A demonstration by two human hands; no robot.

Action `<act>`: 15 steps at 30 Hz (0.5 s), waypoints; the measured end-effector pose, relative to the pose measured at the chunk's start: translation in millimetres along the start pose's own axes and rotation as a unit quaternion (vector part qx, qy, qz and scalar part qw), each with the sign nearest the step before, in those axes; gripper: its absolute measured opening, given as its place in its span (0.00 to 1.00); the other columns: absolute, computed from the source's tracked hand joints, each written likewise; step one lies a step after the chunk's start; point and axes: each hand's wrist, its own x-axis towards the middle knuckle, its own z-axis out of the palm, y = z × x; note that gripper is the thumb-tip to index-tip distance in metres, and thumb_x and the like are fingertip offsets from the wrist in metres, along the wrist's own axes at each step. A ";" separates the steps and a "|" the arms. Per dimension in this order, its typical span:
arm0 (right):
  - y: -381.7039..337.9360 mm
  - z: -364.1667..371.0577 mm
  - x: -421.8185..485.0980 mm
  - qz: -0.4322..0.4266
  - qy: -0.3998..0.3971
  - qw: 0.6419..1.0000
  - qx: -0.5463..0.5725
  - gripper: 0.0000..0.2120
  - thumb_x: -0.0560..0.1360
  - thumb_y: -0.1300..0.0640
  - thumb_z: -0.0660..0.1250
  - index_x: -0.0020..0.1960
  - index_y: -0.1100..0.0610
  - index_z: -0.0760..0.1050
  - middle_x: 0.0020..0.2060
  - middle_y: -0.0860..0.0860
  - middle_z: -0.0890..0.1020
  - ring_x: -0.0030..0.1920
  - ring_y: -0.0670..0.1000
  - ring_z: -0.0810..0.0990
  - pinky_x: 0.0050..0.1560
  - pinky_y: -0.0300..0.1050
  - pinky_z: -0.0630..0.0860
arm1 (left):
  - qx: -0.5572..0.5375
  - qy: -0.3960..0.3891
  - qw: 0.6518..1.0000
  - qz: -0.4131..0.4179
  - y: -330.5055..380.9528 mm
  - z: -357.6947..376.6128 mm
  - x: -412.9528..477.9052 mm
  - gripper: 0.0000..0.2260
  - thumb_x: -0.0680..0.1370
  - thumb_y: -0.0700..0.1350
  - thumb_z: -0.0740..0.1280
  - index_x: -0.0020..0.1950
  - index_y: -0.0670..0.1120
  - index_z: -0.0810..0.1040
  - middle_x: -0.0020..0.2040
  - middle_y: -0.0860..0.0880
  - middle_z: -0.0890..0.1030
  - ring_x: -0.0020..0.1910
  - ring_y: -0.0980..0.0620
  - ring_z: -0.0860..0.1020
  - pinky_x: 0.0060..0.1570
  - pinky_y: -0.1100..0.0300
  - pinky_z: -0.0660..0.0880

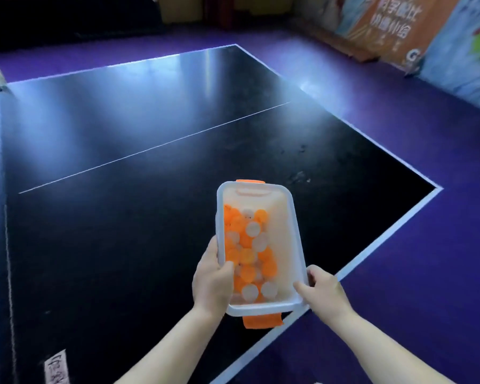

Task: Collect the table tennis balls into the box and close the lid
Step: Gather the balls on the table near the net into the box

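The box [263, 308], a clear plastic tub with rounded corners, sits at about 6 o'clock in the view, its long axis running from 6 toward 12 o'clock over the near right corner of the dark table [122, 245]. Whether it rests on the tabletop or is lifted off it cannot be told. A frosted lid [281, 217] appears to lie on top, and through it the table tennis balls [244, 245], orange and white, show as blurred discs heaped along the box's 9 o'clock side. The left hand [212, 278] grips the box at its 8 o'clock edge: the thumb [229, 266] is curled over onto the top surface, while the other fingers wrap under the side, out of sight. The right hand [324, 289] grips the corner at 4 o'clock, thumb [299, 288] stretched along the rim, the remaining fingers bent around the outer wall. An orange latch [262, 321] hangs down below the near end at 6 o'clock; a second orange latch [250, 181] sits at the far end at 12 o'clock. A white centre line [150, 148] crosses the table, and purple floor [399, 300] surrounds it.
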 end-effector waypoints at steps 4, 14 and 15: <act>59.2 -51.6 4.4 0.012 0.030 0.999 0.031 0.11 0.72 0.54 0.66 0.40 0.61 0.70 0.32 0.51 0.76 0.32 0.50 0.71 0.33 0.44 0.67 | 0.010 -0.022 0.999 0.023 24.0 75.1 -8.3 0.20 0.73 0.38 0.60 0.53 0.64 0.75 0.44 0.56 0.83 0.45 0.54 0.81 0.47 0.50 0.80; 224.7 -245.6 14.6 0.039 0.115 0.991 0.064 0.03 0.70 0.56 0.67 0.41 0.54 0.73 0.34 0.48 0.79 0.35 0.50 0.75 0.34 0.45 0.71 | -0.041 -0.107 0.992 0.052 80.6 319.1 -46.7 0.17 0.75 0.41 0.64 0.55 0.64 0.76 0.46 0.52 0.85 0.46 0.48 0.84 0.46 0.45 0.81; 235.7 -261.0 15.9 0.040 0.122 0.989 0.067 0.03 0.70 0.56 0.67 0.41 0.53 0.73 0.35 0.48 0.79 0.36 0.50 0.76 0.35 0.45 0.72 | -0.042 -0.113 0.991 0.054 85.5 338.0 -49.2 0.17 0.76 0.41 0.64 0.55 0.64 0.76 0.46 0.52 0.85 0.46 0.48 0.84 0.46 0.44 0.81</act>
